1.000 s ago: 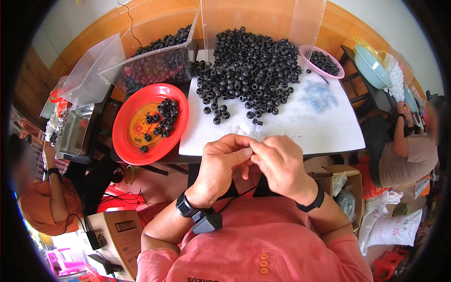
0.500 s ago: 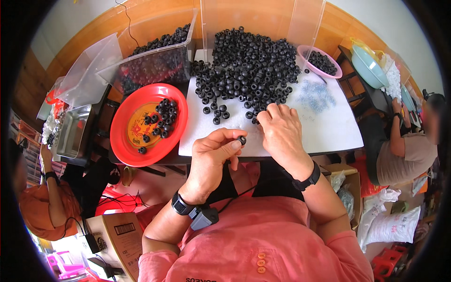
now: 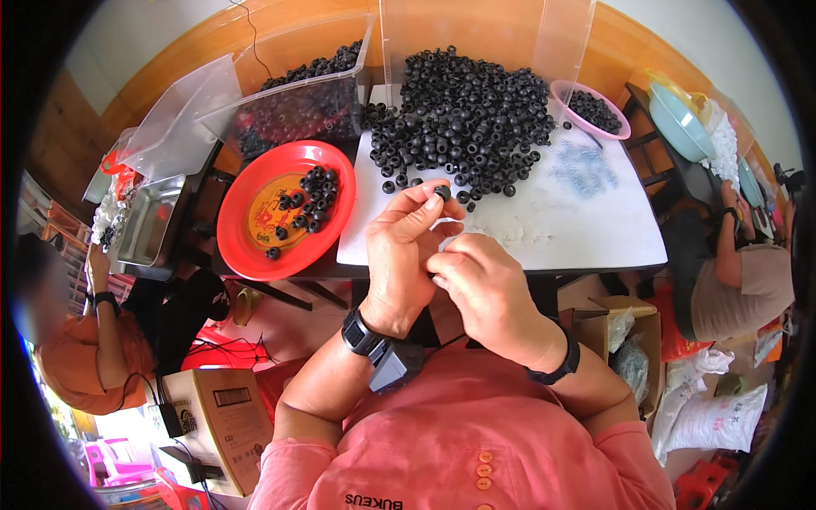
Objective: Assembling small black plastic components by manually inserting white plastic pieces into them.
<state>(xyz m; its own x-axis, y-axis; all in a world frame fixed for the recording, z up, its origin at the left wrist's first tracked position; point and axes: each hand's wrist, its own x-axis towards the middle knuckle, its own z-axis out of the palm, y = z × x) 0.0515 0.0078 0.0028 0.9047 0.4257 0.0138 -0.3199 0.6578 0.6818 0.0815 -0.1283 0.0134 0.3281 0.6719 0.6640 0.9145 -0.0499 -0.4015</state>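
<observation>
Between the thumb and finger of my left hand (image 3: 398,259) is a round black bead (image 3: 442,192) with a hole, raised just in front of the heap. My right hand (image 3: 497,293) is closed with bent fingers against the left palm; what it may hold is hidden. Beyond both hands, a big heap of black beads (image 3: 467,115) lies on a white foam sheet (image 3: 599,234), with small bluish bits (image 3: 586,168) scattered on its right side. To the left, a red oval plate (image 3: 235,248) holds several more black beads (image 3: 319,191).
A clear plastic bin (image 3: 297,106) of black beads stands back left, and a pink bowl (image 3: 625,129) of them back right. Two co-workers sit at the sides, one in an orange top (image 3: 98,361), one in a brown top (image 3: 744,289). A cardboard box (image 3: 225,425) stands below left.
My right hand has come back from the edge of the heap to my left palm, its fingers now curled. The left hand has risen and tilted upward, still pinching a bead.
</observation>
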